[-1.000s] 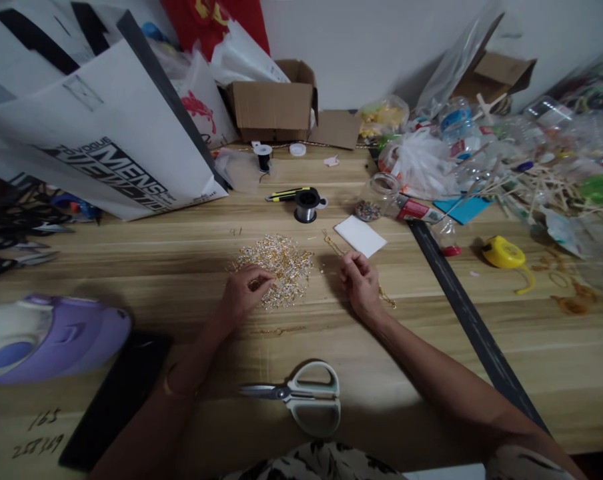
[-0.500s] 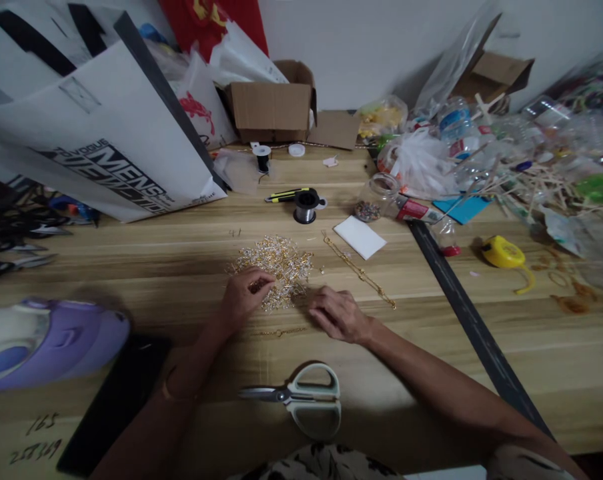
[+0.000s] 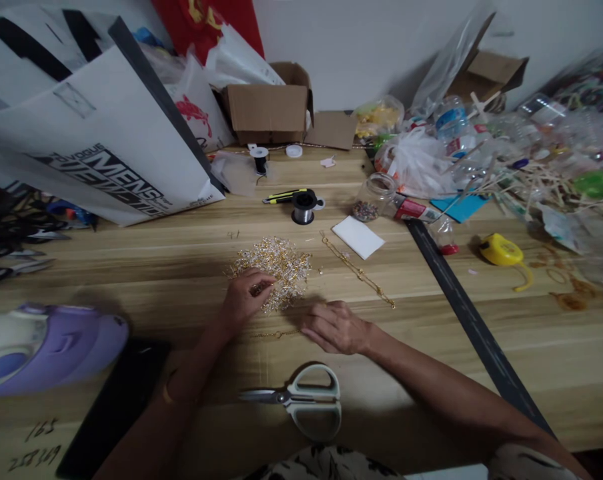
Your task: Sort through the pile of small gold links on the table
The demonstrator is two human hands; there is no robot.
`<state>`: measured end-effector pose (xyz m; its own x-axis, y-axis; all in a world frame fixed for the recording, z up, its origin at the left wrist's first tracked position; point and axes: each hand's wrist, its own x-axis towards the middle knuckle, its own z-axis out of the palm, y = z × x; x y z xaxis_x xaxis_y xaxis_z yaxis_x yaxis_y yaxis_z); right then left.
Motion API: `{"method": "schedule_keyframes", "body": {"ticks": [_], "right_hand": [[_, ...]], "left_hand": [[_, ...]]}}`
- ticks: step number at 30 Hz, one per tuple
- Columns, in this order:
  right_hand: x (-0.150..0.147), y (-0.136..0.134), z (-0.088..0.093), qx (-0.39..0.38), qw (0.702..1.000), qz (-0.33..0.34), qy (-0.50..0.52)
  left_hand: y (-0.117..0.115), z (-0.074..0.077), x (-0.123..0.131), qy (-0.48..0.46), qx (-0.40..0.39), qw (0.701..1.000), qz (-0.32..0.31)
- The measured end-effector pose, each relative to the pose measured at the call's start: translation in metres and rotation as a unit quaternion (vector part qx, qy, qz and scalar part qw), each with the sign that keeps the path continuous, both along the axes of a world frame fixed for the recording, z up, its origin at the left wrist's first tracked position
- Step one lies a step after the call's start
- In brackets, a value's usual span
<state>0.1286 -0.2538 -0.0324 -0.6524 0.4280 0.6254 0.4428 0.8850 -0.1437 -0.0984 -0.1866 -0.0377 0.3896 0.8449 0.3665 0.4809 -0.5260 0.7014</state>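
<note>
My left hand (image 3: 246, 297) is at the lower left edge of a pile of clear and gold beaded pins (image 3: 279, 260), thumb and fingertips pinched together; what is between them is too small to name. Right of the pile, my right hand (image 3: 335, 327) rests low over the table with its fingers curled, and anything inside it is hidden. A short gold chain (image 3: 277, 335) lies between the hands, its right end beside my right fingers. Another gold chain (image 3: 359, 272) stretches over the wood behind my right hand. Scissors with pale handles (image 3: 301, 395) lie nearer to me.
Behind the pile stand a wire spool (image 3: 304, 207), a yellow cutter (image 3: 280, 197) and a jar of beads (image 3: 374, 197). White paper (image 3: 359, 237) and a tape measure (image 3: 501, 250) lie to the right. A purple appliance (image 3: 76, 343) and a large bag (image 3: 111, 140) are at the left.
My right hand has shifted slightly left and toward me, reaching the right end of the short chain. My left hand stays pinched at the pile. The camera view has moved a little.
</note>
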Motion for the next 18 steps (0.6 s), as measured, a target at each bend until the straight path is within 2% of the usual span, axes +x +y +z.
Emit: {"method": "schedule_keyframes", "body": {"ticks": [9,13,18], "right_hand": [[-0.0061,-0.0072,0.0094,0.036,0.999,0.012,-0.02],[-0.0065,-0.0063,0.0077,0.04,0.998,0.012,-0.046],[-0.005,-0.003,0.0049,0.042,0.998,0.008,-0.04]], "left_hand": [[-0.0027,0.0053,0.0052,-0.001,0.008,1.0,-0.005],[-0.0024,0.0026,0.0052,0.021,0.007,1.0,-0.005],[0.0001,-0.0016,0.0059,0.058,0.043,0.997,-0.021]]}}
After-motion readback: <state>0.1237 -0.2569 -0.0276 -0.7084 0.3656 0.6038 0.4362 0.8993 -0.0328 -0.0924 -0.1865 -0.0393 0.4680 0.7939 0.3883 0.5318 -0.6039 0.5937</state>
